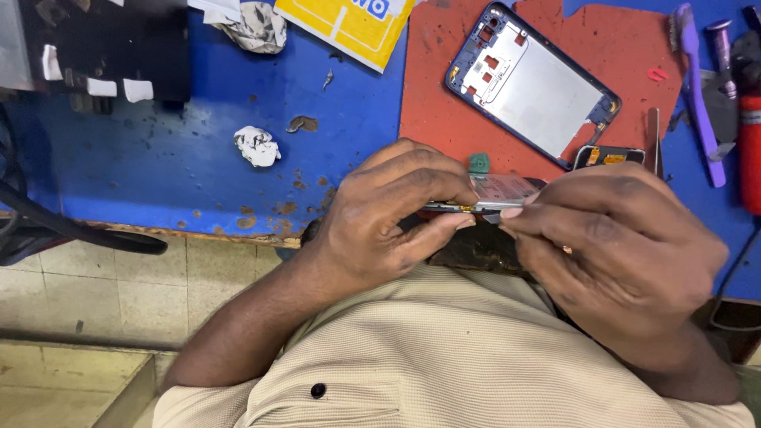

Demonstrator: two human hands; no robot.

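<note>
— So, what do the hands hold at this moment?

— Both are clamped on one thin flat phone part (495, 194), held edge-on just above the near edge of the worktop (158, 150). The left hand (388, 214) grips it from the nine o'clock side, fingers on top and thumb below. The right hand (618, 238) closes on it from the three o'clock side, fingertips (514, 212) pinched at its lower edge. The two hands nearly touch each other there.

— Is there a tool in the right hand?

— I cannot tell. Something small and dark shows at the fingertips, but it is too hidden.

— And what lies around them?

— At twelve o'clock from the hands, on a red mat (610, 47), lies an open phone frame (533, 83) with blue edges, tilted. Just beside its lower corner, at one o'clock from the hands, sits a small dark part (609, 155), and next to that thin metal tweezers (654, 143). Further, at two o'clock, a purple brush (697, 95) lies at the far side. A small green piece (478, 162) rests touching the mat, just above the left fingers.

— And on the blue side?

— At ten o'clock a crumpled white paper (258, 147) lies well apart from the hands, and at eleven o'clock a yellow packet (349, 24) at the far edge.
</note>
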